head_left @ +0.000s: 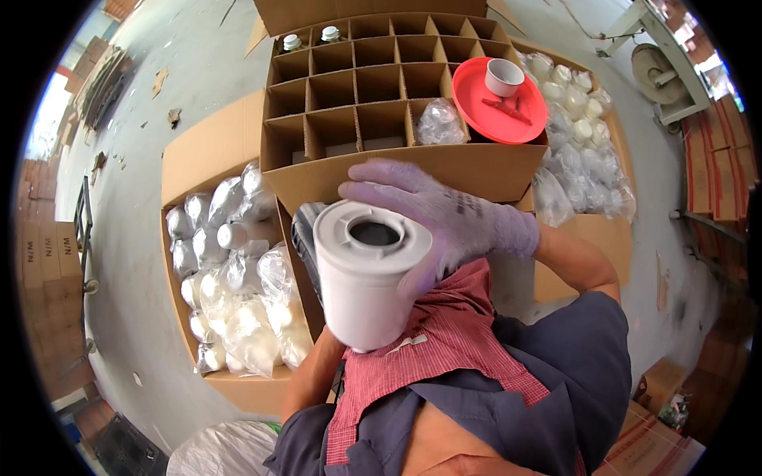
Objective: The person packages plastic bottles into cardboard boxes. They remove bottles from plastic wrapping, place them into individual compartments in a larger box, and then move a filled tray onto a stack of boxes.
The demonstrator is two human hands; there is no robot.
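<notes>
A white cylinder (369,297), with a raised ring around a dark round hole in its top, stands slightly tilted in front of my chest. My right hand (444,214), in a lilac knit glove, curves around its right side. The thumb lies on the near wall and the fingers reach over the far rim; the hand is slightly blurred. My left forearm (309,377) runs up behind the cylinder, which hides my left hand and its fingers. Just beyond is a carton with cardboard dividers (381,176), holding two white-capped bottles (330,35) at its far left.
A red plate (468,103) with a white cup (503,78) and red pieces (508,109) rests on the carton's right corner, beside a bagged item (440,123). Open boxes of plastic-wrapped bottles stand left (230,317) and right (583,119). Stacked cartons (718,159) line the right side.
</notes>
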